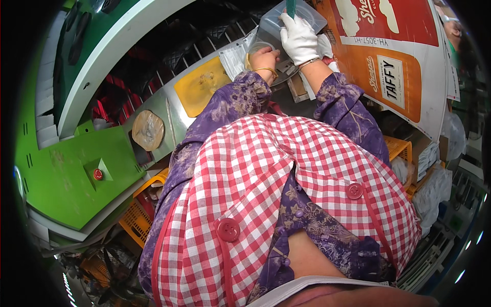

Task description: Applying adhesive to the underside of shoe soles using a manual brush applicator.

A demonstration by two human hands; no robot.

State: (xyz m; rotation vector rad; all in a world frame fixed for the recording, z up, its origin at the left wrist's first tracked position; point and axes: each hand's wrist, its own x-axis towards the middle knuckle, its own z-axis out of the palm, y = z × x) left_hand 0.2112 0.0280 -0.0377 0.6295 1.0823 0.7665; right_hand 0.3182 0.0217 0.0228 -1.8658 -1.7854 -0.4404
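My right hand [302, 42], in a white glove, is closed around a narrow green strip-like piece [291, 8] at the top of the view. It is held over a clear plastic tub [314, 19]. To its left, my bare left hand [264, 60] has its fingers curled at the tub's near side; what they grip, if anything, is hidden. A stack of white packets or sheets [235, 59] lies beside the left hand. Close by on the metal worktop [162, 105] is a worn yellow board [199, 88].
Left of the board, a thin rod [170, 123] and a round brownish disc [148, 130] lie on the worktop. A green machine [66, 174] with a red button [98, 174] stands left. A printed carton [394, 66] rises at right, above an orange crate [399, 148].
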